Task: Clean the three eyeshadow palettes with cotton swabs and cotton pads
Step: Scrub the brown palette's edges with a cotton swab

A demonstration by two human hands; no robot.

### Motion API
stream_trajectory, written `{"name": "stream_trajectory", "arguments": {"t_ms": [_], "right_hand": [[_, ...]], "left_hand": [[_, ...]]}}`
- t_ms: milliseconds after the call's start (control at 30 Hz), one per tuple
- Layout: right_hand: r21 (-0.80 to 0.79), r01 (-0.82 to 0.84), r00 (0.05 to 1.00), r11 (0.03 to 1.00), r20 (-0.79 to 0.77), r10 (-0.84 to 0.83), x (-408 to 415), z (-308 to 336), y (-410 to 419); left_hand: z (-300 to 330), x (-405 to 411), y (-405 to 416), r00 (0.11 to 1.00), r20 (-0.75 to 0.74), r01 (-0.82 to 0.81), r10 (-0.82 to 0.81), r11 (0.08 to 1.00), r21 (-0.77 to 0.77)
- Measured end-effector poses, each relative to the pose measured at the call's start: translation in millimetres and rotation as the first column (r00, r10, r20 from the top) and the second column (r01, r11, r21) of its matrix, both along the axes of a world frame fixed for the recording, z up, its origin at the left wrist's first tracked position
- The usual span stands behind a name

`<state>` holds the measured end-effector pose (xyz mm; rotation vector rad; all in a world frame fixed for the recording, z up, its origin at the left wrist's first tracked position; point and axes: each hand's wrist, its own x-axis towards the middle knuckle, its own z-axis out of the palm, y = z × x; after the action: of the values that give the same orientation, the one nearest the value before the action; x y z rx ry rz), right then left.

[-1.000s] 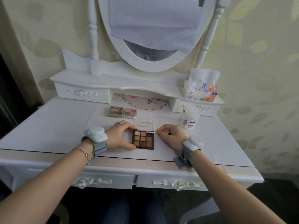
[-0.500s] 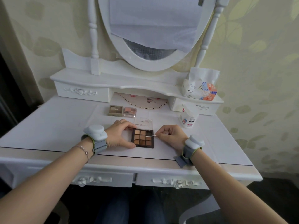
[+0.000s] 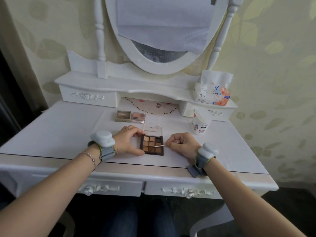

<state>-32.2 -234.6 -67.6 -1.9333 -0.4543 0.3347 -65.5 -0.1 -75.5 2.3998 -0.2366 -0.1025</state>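
Note:
An open nine-pan brown eyeshadow palette (image 3: 151,145) lies on the white dressing table, its clear lid (image 3: 152,131) folded back. My left hand (image 3: 128,140) grips the palette's left edge between thumb and fingers. My right hand (image 3: 181,144) pinches a cotton swab (image 3: 160,145), whose tip rests on the palette's lower right pans. Two smaller palettes sit further back: a taupe one (image 3: 122,116) and a pink one (image 3: 138,117).
A cotton swab container (image 3: 199,123) stands to the right behind my right hand. A tissue pack (image 3: 212,91) sits on the raised shelf (image 3: 119,86) at right. An oval mirror (image 3: 158,35) rises behind. The table's front edge (image 3: 136,170) is near my wrists.
The swab tip has moved down and left, from the palette's upper right edge to its lower right pans. My left hand has kept its hold on the palette.

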Motion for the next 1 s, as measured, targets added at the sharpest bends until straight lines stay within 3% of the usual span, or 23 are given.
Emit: {"name": "stream_trajectory", "arguments": {"t_ms": [167, 400, 633, 1000], "right_hand": [[-0.072, -0.073, 0.997, 0.995, -0.013, 0.072, -0.3, 3.1, -2.9], [-0.015, -0.055, 0.998, 0.998, -0.033, 0.055, -0.5, 1.6, -3.1], [0.165, 0.143, 0.990, 0.976, -0.042, -0.137, 7.3, -5.8, 14.5], [0.014, 0.120, 0.986, 0.993, 0.118, -0.121, 14.2, -9.0, 24.2]], "left_hand": [[0.1, 1.0, -0.1, 1.000, -0.004, 0.000, 0.000, 1.000, 0.005], [1.2, 0.7, -0.8, 1.000, -0.002, 0.003, -0.003, 1.000, -0.012], [-0.7, 1.1, 1.5, 1.000, -0.006, 0.003, -0.003, 1.000, -0.015], [-1.6, 1.2, -0.1, 1.000, 0.011, 0.007, -0.007, 1.000, -0.006]]}}
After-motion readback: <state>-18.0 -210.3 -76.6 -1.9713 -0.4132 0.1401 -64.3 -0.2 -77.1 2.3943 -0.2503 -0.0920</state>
